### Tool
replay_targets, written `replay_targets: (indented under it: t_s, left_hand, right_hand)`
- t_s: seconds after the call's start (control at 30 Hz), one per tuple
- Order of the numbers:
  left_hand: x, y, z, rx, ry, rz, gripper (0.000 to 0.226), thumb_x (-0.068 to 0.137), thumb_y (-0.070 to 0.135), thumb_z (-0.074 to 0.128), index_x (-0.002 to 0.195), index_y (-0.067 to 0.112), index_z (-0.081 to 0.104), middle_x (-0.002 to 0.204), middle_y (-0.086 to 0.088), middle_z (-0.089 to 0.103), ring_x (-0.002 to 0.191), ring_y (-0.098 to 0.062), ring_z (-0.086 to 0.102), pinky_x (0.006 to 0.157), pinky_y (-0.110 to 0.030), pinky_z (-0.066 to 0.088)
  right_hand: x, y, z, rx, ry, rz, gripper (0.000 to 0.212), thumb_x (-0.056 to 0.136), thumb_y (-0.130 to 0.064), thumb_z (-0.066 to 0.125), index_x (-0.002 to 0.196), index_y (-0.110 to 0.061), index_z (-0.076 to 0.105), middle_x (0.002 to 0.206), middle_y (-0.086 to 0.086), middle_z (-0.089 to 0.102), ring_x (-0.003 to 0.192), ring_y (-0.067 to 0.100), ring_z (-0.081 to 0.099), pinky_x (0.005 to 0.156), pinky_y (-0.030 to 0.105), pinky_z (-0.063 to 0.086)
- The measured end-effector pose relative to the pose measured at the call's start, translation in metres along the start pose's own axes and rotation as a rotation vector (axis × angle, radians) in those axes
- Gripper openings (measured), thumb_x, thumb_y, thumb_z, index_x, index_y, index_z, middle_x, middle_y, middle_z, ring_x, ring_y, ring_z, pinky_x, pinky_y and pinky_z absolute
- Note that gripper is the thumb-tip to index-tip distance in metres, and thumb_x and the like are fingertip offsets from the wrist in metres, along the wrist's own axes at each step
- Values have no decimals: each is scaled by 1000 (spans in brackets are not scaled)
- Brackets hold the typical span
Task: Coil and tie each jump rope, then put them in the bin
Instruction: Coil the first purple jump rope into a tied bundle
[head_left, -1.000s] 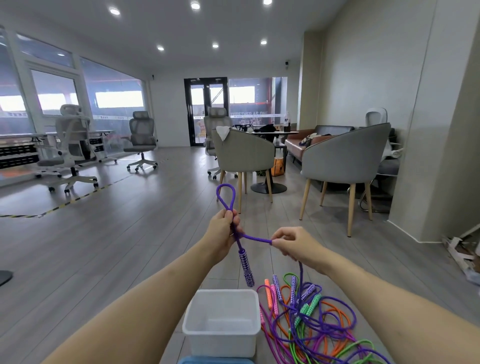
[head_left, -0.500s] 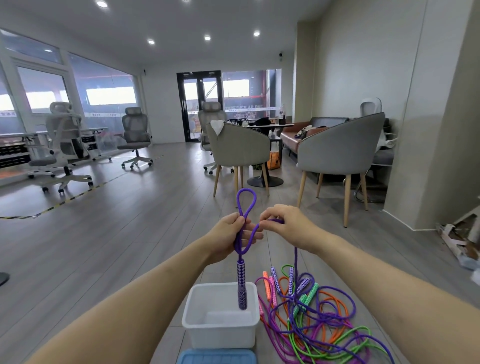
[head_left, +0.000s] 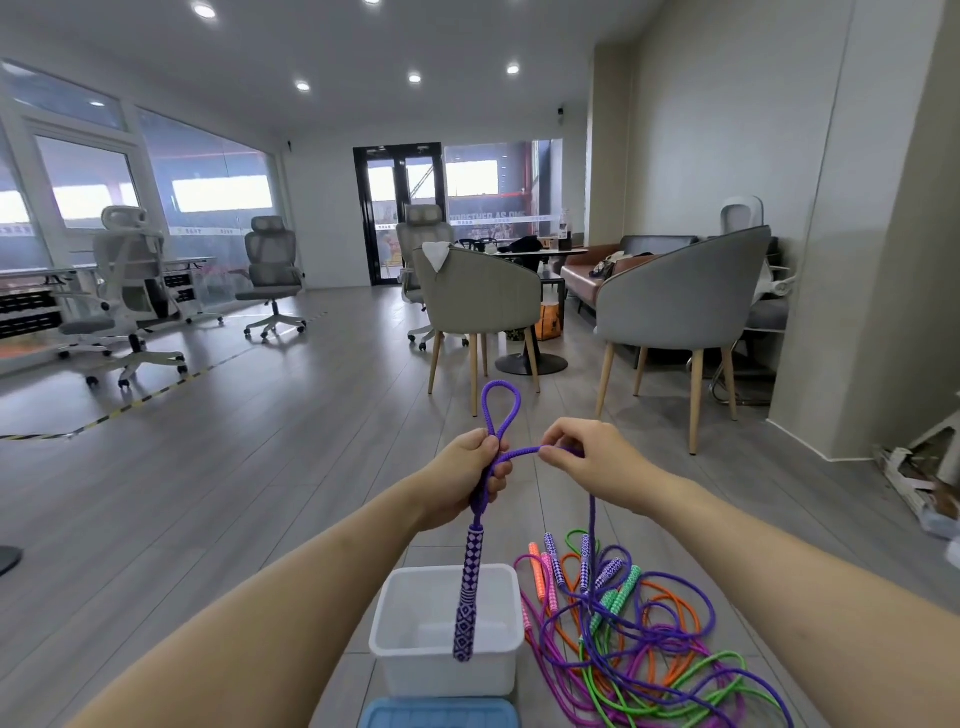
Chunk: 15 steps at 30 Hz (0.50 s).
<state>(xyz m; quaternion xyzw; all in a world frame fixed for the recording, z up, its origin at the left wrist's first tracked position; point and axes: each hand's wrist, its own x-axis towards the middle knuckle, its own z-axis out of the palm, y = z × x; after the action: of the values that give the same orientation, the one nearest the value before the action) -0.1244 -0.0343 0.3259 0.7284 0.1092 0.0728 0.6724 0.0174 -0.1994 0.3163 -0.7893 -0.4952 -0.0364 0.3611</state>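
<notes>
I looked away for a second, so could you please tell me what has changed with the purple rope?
The right hand came in beside the left hand, then eased slightly apart. The handle swung to hang straight over the bin. Both hands keep gripping the purple rope; the pile lies unchanged.

A purple braided jump rope (head_left: 500, 415) is held up in the air, folded into a narrow upright loop above the left hand (head_left: 470, 475), which grips its strands. From that grip a short span runs level to the right hand (head_left: 587, 460), which pinches it, and the cord then drops straight down to the floor. The rope's purple-and-white diamond-patterned handle (head_left: 467, 592) hangs vertically below the left hand, in front of a white rectangular plastic bin (head_left: 400, 613) standing open on the grey floor. Just to the right of the bin lies a tangled heap of purple, orange, green and magenta jump ropes (head_left: 639, 644), their patterned handles bunched at the far side.
</notes>
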Motion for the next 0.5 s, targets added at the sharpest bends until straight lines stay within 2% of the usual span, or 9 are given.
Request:
replay_targets:
  t_s: [0.1,0.2,0.27,0.4,0.5]
  left_hand:
    - [-1,-3,-2,15,15,3,29,113,24,31,116,6,53,82,-7,65,70,-16,59,76,-30,52]
    - [-1,-4,-1,17,-9,2,32,113,22,30,125,1,52,97,-15,73,87,-25,71,90,-38,57]
    - [-3,-4,2,-6,-43,-11,33,113,21,30,130,1,49,103,-17,74,94,-29,73,94,-40,58]
    - [-4,-2,8,8,-106,-24,32,113,22,30,132,2,48,107,-18,74,99,-30,72,97,-44,58]
    - [-4,-1,10,37,-126,-19,31,113,22,33,131,3,49,100,-14,73,95,-26,71,99,-44,56]
  right_hand:
    - [3,1,-1,11,37,-2,4,101,-29,63,103,-27,65,89,-4,65,83,13,63,75,27,56]
    - [5,-5,-2,-26,41,-72,6,100,-28,63,103,-25,67,92,-7,63,85,10,62,78,27,55]
    - [6,-9,-2,-78,24,-129,6,99,-29,64,103,-26,68,93,-12,60,87,7,60,80,26,54]
    - [8,-13,-2,-171,39,-184,10,98,-32,67,104,-26,72,93,-13,56,86,7,59,78,27,54]
    - [8,-14,-2,-223,67,-199,13,98,-33,66,105,-24,72,95,-11,57,86,8,59,78,28,55]
